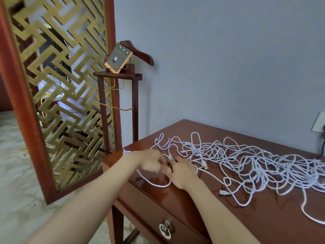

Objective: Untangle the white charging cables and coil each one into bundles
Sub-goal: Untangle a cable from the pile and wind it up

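Cables (246,161) lie in one white tangle across the desk (263,226), too knotted to count; two plugs (205,165) show. Both hands meet at its left end. The right hand (182,173) seems to pinch a strand. The left hand (151,162) is blurred, so I cannot tell its grip.

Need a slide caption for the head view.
Left hand and right hand work tangled white cables on a wooden desk.
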`<state>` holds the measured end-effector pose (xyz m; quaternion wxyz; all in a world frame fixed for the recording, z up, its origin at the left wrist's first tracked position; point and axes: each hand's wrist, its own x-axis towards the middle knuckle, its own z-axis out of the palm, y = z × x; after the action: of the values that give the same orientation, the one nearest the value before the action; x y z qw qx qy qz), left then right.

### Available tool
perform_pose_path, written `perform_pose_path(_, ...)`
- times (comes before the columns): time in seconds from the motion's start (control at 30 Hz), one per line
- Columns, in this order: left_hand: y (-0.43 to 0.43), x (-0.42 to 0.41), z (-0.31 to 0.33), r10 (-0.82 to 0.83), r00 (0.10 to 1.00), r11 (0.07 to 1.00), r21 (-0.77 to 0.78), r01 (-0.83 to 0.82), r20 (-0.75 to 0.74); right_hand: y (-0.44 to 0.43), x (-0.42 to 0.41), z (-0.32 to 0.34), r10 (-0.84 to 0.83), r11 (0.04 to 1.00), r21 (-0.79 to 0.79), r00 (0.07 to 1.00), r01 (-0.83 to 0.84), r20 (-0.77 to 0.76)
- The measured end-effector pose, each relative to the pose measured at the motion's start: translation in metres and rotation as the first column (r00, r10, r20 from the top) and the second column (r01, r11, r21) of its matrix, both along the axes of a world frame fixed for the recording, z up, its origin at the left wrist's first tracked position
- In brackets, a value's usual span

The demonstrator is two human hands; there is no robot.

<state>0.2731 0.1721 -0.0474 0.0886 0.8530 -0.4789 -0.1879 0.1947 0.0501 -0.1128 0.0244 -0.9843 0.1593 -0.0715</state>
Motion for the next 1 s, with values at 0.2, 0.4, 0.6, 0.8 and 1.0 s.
perform_pose_path(0.2, -0.025, -0.028, -0.014, -0.044, 0.996, 0.974, 0.227, 0.025, 0.076, -0.012, -0.017, 0.021, -0.032, 0.999, 0.042, 0.999, 0.033, -0.034)
perform_pose_path(0.4, -0.032, -0.043, -0.012, -0.015, 1.0, 0.99, 0.143, 0.014, 0.005, -0.041, -0.052, 0.033, -0.027, 0.944, 0.327, 0.999, 0.037, -0.034)
perform_pose_path(0.6, -0.052, -0.059, -0.008, -0.045, 0.965, 0.987, -0.16, 0.004, -0.257, -0.07, -0.078, 0.054, -0.273, 0.714, 0.7, 0.906, -0.035, 0.324)
perform_pose_path(0.8, -0.063, -0.067, 0.006, -0.1, 0.872, 0.938, -0.337, -0.078, -0.479, -0.082, -0.102, 0.067, -0.443, 0.578, 0.815, 0.822, -0.044, 0.359)
perform_pose_path(1.0, -0.108, -0.112, 0.015, -0.251, 0.842, 0.926, -0.372, 0.066, -0.477, -0.094, -0.121, 0.08, -0.561, 0.623, 0.782, 0.695, -0.002, 0.449)
